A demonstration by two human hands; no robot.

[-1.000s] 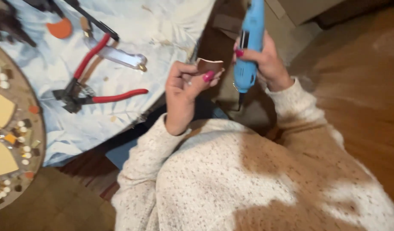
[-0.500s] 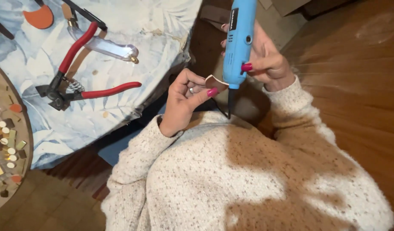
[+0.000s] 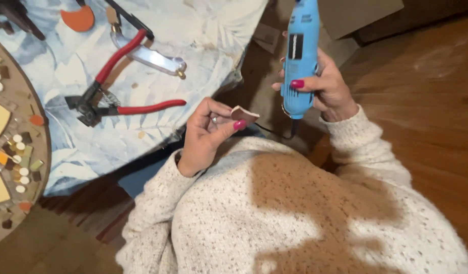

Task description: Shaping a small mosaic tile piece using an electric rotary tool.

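beside the table (image 3: 203, 30), left hand (image 3: 206, 134) pinches one tile piece (image 3: 242, 113), right hand (image 3: 325, 89) grips one blue rotary tool (image 3: 300, 56).

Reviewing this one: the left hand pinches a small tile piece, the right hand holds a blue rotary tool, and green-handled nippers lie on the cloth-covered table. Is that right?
Not quite. The head view shows the nippers have red handles, not green. The rest holds: the left hand pinches a small tile piece, the right hand holds the blue rotary tool, and the nippers lie on the cloth-covered table.
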